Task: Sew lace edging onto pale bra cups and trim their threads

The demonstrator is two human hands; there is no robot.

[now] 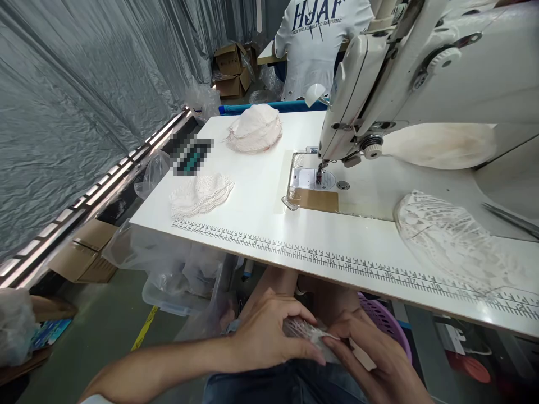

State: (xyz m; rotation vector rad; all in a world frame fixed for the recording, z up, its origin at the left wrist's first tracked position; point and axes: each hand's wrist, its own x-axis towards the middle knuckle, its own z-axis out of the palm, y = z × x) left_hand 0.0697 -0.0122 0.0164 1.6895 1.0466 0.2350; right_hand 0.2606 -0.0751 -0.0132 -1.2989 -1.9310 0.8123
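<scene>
Below the table's near edge, over my lap, both hands pinch one small white lace piece (pixel 306 331). My left hand (pixel 269 331) curls its fingers over the piece from the left. My right hand (pixel 370 353) grips it from the right with thumb and fingertips. Most of the lace is hidden between my fingers. On the white table (pixel 261 224) above lie a small stack of white lace pieces (pixel 200 193), a pinkish padded stack (pixel 255 129) farther back, and a larger lace piece (pixel 446 235) at the right.
A white sewing machine (pixel 400 84) stands on the table's right half, its needle (pixel 319 171) over the plate. A ruler strip (pixel 337 261) runs along the near edge. A purple basket (pixel 385 320) sits under the table. Another person in a white shirt (pixel 315 39) works behind. Plastic bags and cardboard boxes (pixel 86 252) crowd the floor at left.
</scene>
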